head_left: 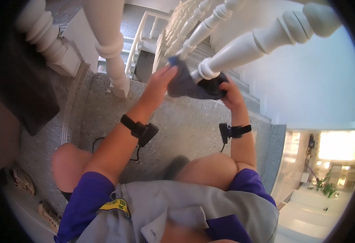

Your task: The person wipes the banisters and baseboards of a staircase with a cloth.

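Observation:
A dark grey-blue cloth [183,86] is stretched between my two hands at the foot of a white turned baluster [241,51]. My left hand [160,80] pinches its left end, where a bright blue corner sticks up. At the other end, my right hand [233,94] grips a darker, blackish part of the cloth. The cloth lies against the baluster's lower end; whether it goes fully around it cannot be told. Each wrist wears a black strap with a small device and cable.
More white balusters [112,45] stand to the left and beyond. Stairs [253,97] drop away behind the railing. A dark sheet-like object [28,91] hangs at left, above shoes [22,180]. Speckled stone floor [177,127] lies beneath me; a green plant [326,185] shows at right.

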{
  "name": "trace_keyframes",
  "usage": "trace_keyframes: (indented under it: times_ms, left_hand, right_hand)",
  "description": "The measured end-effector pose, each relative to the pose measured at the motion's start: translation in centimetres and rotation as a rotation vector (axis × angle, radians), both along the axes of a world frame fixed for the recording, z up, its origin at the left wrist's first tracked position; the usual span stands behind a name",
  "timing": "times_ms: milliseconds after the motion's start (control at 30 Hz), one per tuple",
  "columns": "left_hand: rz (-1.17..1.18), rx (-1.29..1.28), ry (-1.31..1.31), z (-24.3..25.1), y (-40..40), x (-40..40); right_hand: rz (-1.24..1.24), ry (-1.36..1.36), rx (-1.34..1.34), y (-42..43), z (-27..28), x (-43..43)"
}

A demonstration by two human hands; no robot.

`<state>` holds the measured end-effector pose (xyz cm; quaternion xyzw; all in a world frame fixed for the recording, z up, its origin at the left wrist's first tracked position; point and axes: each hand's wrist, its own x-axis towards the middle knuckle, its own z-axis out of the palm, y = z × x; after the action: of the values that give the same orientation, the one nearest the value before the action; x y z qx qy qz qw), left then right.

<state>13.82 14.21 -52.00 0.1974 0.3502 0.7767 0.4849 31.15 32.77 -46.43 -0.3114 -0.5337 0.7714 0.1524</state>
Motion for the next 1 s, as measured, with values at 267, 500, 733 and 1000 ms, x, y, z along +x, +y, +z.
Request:
trace_keyframes:
  times_ms: [267, 500, 733, 1000]
  left_hand:
    - [0.322, -0.111, 1.204, 3.3, 1.9, 3.8]
    - [0.255, -0.197, 0.983, 2.9, -1.4, 5.9]
    - [0.121, -0.079, 1.391, 4.9, 0.3, 3.2]
    - [-0.496, -0.401, 1.369, 3.8, -1.6, 2.0]
  right_hand:
    - [0.271, -0.155, 0.755, -3.7, 3.4, -1.2]
    - [0.37, -0.258, 0.583, -4.9, 6.4, -1.1]
    - [0.291, 0.173, 0.544, -3.4, 3.5, -0.7]
    - [0.055, -0.027, 0.365, -4.2, 1.4, 2.5]
